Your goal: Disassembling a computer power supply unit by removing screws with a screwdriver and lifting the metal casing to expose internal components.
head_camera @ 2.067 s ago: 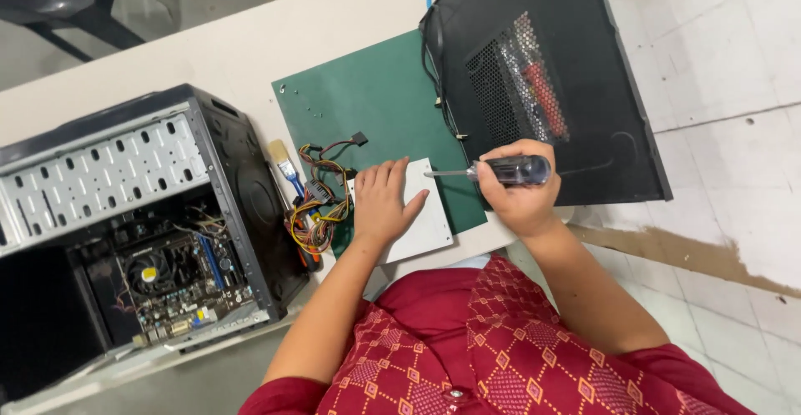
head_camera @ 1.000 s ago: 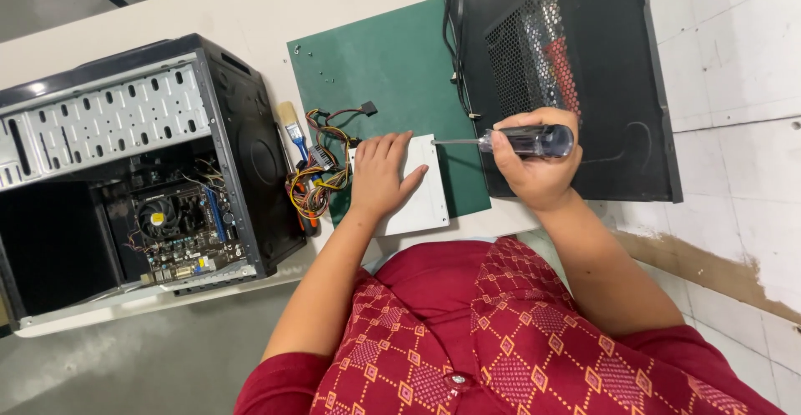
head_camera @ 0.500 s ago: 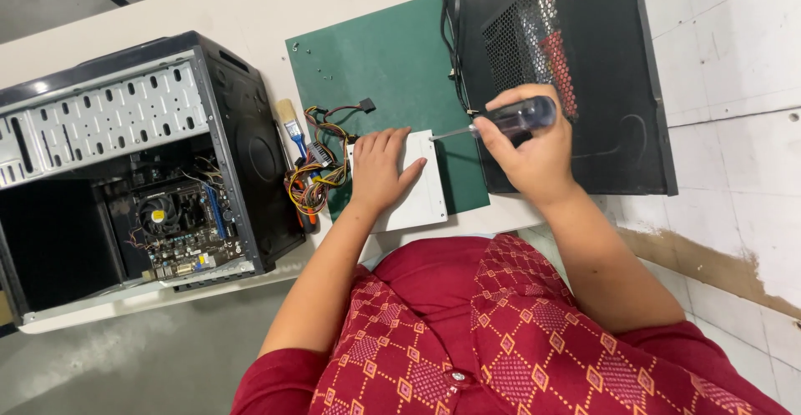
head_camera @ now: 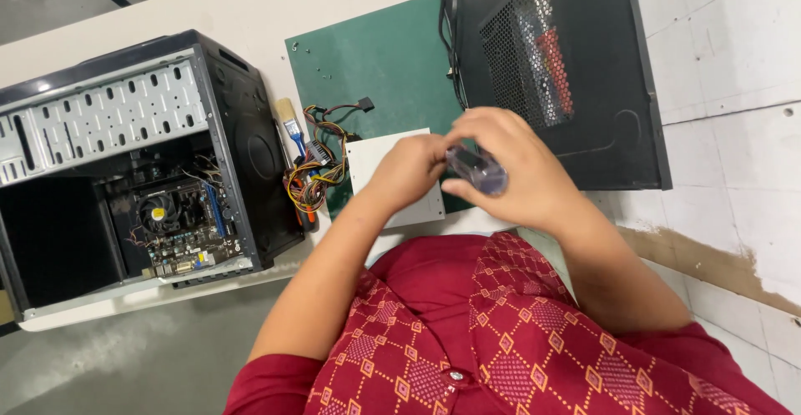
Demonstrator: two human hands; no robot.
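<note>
Right hand closed around screwdriver, held over white box. Left hand closed on box top. Box lies on green mat, coloured wires beside it.

An open black computer case stands left of a green mat, brush between them.

1. CPU fan sticker: small, round, yellow-gold, at the hub of the fan inside the open computer case, on its motherboard.
2. No packages, signs or screens visible around the open computer case.
3. No other label clear enough to tell.
</note>
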